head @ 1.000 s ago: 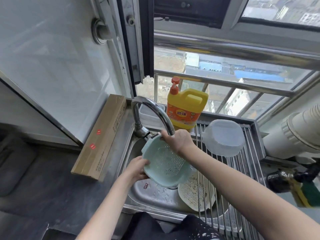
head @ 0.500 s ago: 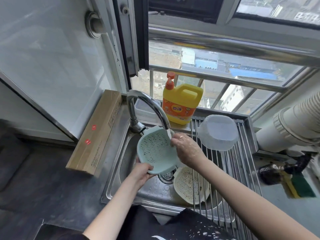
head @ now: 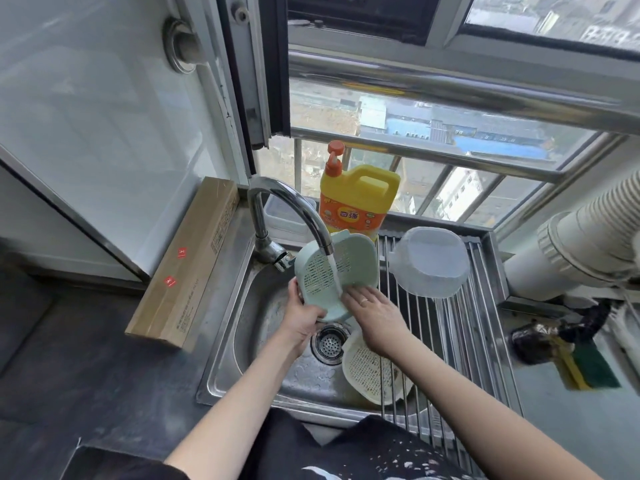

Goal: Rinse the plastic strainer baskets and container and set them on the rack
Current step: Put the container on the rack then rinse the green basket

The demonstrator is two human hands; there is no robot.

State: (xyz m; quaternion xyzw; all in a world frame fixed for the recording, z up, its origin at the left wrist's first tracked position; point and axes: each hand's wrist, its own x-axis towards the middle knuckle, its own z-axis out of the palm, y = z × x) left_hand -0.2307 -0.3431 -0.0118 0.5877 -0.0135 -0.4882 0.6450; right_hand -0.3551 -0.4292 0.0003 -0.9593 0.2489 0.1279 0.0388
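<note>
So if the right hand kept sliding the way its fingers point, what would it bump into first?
The right hand points up-left at the tilted pale green plastic strainer basket, under the running metal tap. Its fingertips already look against the basket's lower rim, so probably that first, though depth is unclear.

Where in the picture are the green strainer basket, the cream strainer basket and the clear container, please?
green strainer basket (head: 320, 271): head view, on its perforated inner wall.
cream strainer basket (head: 369, 370): head view, on its perforated inside, low in the sink.
clear container (head: 429, 261): head view, on its upturned base, on the rack.

Head camera looks steeply down, close over the sink (head: 242, 341), facing the window (head: 450, 140).
</note>
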